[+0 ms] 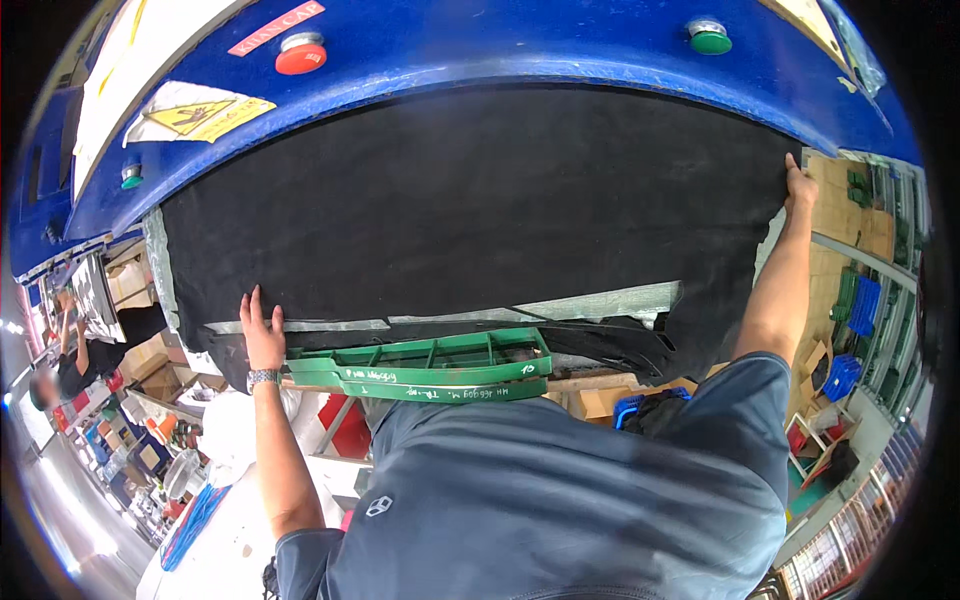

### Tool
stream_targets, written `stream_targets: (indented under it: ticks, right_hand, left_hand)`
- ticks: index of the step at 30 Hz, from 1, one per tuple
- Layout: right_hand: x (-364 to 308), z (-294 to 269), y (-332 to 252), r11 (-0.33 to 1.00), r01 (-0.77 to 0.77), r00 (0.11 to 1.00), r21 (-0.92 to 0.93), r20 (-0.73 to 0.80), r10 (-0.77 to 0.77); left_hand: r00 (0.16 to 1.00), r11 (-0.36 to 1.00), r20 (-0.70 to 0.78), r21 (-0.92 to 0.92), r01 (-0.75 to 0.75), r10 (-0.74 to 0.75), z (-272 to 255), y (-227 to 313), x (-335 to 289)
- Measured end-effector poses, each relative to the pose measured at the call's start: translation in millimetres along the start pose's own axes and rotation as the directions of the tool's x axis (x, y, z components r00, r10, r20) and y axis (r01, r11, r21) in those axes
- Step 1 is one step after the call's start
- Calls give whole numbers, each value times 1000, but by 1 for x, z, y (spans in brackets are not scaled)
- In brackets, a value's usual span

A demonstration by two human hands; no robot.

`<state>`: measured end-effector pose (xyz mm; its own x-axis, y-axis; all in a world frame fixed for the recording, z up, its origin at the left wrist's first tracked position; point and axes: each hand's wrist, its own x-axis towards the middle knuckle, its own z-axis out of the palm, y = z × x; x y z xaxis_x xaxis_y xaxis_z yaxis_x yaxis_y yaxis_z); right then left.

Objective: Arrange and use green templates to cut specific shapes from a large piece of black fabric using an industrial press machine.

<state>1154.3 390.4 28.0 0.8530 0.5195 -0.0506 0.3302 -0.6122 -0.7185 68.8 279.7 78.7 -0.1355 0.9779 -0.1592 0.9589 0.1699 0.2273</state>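
Observation:
A wide black sheet (480, 200) of fabric-like material covers the work surface in front of me. My left hand (262, 340) lies on its near left part, fingers spread and flat. Beside that hand, two long green cutting dies (445, 362) rest along the near edge, the far one showing open compartments with crosspieces. At the far right corner of the sheet is my right hand (800, 188), closed on the sheet's edge with one digit pointing up; its other fingers are mostly hidden. Black cut strips (625, 343) lie right of the dies.
A blue machine beam (480, 50) spans the far side, with a red button (302, 55) and a green button (710, 38). Pale board (600, 303) shows through gaps in the sheet. Blue crates (845, 375) stand at right. Another person (75, 365) works at far left.

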Motion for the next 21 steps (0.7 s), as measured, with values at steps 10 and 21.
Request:
stream_targets:
  ticks: [10,21]
  right_hand:
    - [-265,-91,19,773,35,990,-633,129,61]
    - [-364,-152,145,963,-28,928,-270,352,126]
  left_hand:
    - [969,971,73,12,-238,236,-26,49,-56]
    - [891,866,85,207,-455,447,-14,26,-27]
